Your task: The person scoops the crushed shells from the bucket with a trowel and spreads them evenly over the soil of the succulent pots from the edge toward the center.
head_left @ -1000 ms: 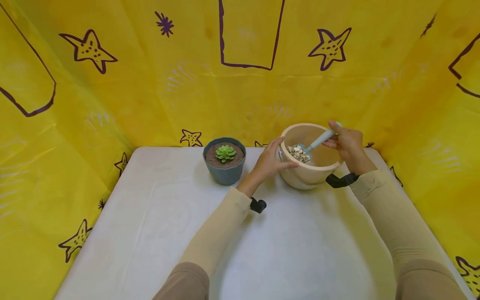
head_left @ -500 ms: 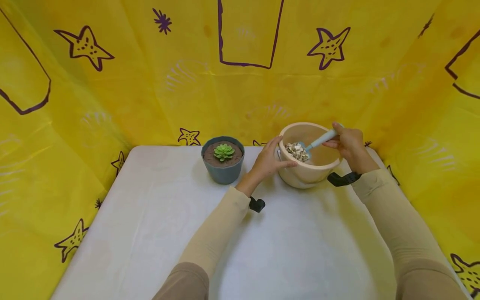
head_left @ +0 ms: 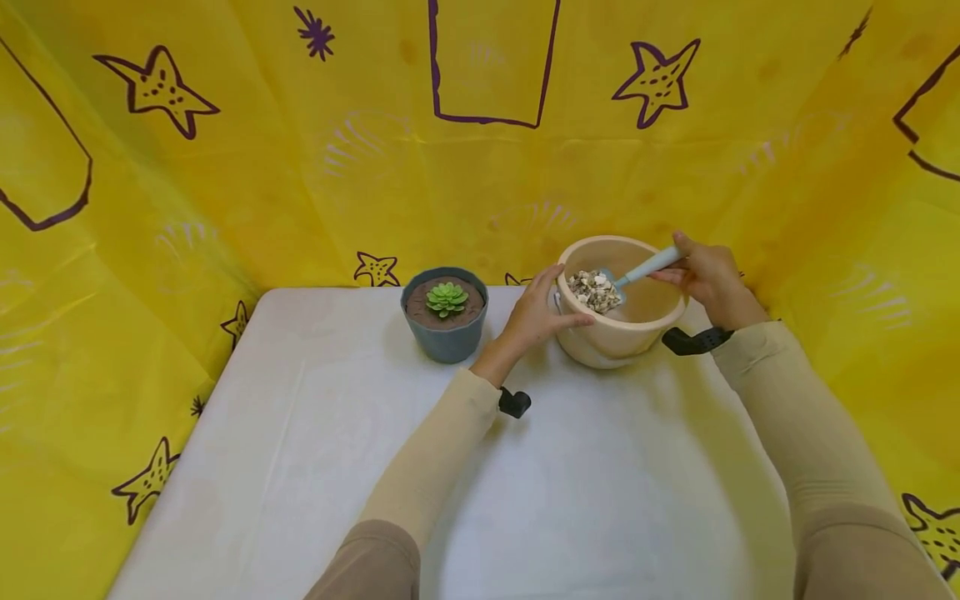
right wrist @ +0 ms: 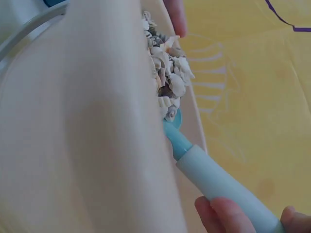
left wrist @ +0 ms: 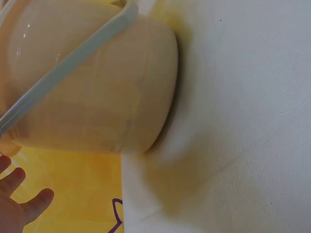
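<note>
A cream bucket [head_left: 611, 337] with a pale grey-blue handle [left wrist: 63, 68] stands at the back right of the table in the head view. My left hand [head_left: 531, 315] touches its left rim with spread fingers, the thumb lying over the front edge. My right hand [head_left: 712, 279] pinches the light-blue grip of a toy shovel [head_left: 651, 264] that slants down into the bucket. A heap of small seashells [head_left: 592, 290] lies at the shovel's head, inside the bucket's left side. In the right wrist view, shells [right wrist: 167, 68] mostly hide that blue head.
Left of the bucket stands a blue-grey pot [head_left: 444, 342] with a green succulent [head_left: 446, 300] in brown soil. Both sit near the back edge of the white table [head_left: 315, 467]. Yellow cloth [head_left: 480, 183] with starfish drawings hangs behind and at both sides.
The right hand has shifted slightly right and up with the shovel, and the shells at its head have shifted a little. The left hand stays at the rim. The head view has tilted slightly.
</note>
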A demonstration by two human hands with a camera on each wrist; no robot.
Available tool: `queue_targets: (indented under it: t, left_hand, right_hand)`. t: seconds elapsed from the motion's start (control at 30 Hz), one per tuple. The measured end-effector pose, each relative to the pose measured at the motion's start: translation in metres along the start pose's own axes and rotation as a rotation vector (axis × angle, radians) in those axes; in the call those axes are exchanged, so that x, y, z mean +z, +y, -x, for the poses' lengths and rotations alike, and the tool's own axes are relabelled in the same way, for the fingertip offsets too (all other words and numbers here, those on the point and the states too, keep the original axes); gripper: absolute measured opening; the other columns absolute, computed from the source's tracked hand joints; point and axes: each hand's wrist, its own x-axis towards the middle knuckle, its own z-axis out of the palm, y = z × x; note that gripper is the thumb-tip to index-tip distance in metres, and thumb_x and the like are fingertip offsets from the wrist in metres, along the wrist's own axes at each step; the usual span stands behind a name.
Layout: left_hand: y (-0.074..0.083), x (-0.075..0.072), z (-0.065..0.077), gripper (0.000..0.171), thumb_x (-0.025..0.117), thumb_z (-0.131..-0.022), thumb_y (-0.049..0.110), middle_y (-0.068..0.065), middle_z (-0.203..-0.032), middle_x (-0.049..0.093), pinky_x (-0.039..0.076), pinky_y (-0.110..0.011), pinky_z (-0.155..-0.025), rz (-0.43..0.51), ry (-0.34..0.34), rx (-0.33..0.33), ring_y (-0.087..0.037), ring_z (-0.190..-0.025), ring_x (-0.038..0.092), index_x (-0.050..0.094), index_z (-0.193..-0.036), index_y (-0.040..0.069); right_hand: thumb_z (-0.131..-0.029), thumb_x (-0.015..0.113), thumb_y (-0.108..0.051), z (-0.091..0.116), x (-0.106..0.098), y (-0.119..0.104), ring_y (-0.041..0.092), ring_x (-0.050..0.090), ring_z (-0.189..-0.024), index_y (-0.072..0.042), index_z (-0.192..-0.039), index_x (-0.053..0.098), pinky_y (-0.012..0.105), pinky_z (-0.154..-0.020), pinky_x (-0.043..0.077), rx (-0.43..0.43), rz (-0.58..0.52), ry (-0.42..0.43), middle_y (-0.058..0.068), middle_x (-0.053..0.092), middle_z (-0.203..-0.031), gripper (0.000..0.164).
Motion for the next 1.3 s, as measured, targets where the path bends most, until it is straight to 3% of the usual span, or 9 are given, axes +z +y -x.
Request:
queue_targets:
  t: [0.13,0.33,0.73,0.9,1.3]
  left_hand:
    - [0.002,-0.001,-0.001,0.103,0.081,-0.071,0.055,0.000,-0.161,0.026,0.038,-0.051,-0.112,0.002,0.000,-0.003,-0.026,-0.145,0.034,0.026,-0.154,0.026]
    - [0.004,-0.002,-0.002,0.104,0.081,-0.071,0.055,0.002,-0.161,0.025,0.037,-0.051,-0.113,0.013,-0.002,-0.013,-0.026,-0.146,0.033,0.026,-0.155,0.028]
    - [0.002,-0.001,-0.001,0.104,0.081,-0.071,0.054,0.000,-0.161,0.026,0.037,-0.051,-0.113,0.005,0.002,-0.004,-0.026,-0.146,0.033,0.027,-0.154,0.026]
    - [-0.001,0.001,0.001,0.103,0.081,-0.072,0.054,0.000,-0.161,0.025,0.036,-0.050,-0.114,0.005,-0.004,0.006,-0.025,-0.146,0.032,0.026,-0.155,0.026]
    - [-0.002,0.003,0.002,0.103,0.081,-0.074,0.051,0.000,-0.163,0.022,0.036,-0.053,-0.113,0.037,0.008,0.028,-0.027,-0.146,0.032,0.023,-0.156,0.027]
  right_hand:
    - [-0.094,0.056,-0.017,-0.001,-0.004,-0.005,0.027,0.071,-0.069,-0.001,-0.076,0.060,0.038,-0.068,0.061,0.027,-0.049,-0.033,0.016,0.063,-0.073,0.025]
    - [-0.095,0.055,-0.018,-0.005,-0.012,-0.013,0.029,0.070,-0.071,-0.001,-0.082,0.058,0.043,-0.066,0.061,0.077,-0.139,-0.066,0.017,0.061,-0.077,0.022]
    - [-0.095,0.056,-0.021,-0.005,-0.032,-0.021,0.036,0.070,-0.076,-0.004,-0.098,0.056,0.048,-0.080,0.057,0.187,-0.306,-0.040,0.025,0.065,-0.079,0.017]
    - [-0.096,0.054,-0.022,0.000,-0.040,-0.018,0.037,0.071,-0.074,-0.003,-0.098,0.056,0.045,-0.075,0.059,0.155,-0.315,-0.052,0.026,0.065,-0.078,0.019]
    - [-0.088,0.068,-0.017,0.010,-0.044,-0.004,0.034,0.072,-0.074,-0.005,-0.100,0.058,0.047,-0.075,0.058,-0.008,-0.331,0.056,0.019,0.061,-0.081,0.019]
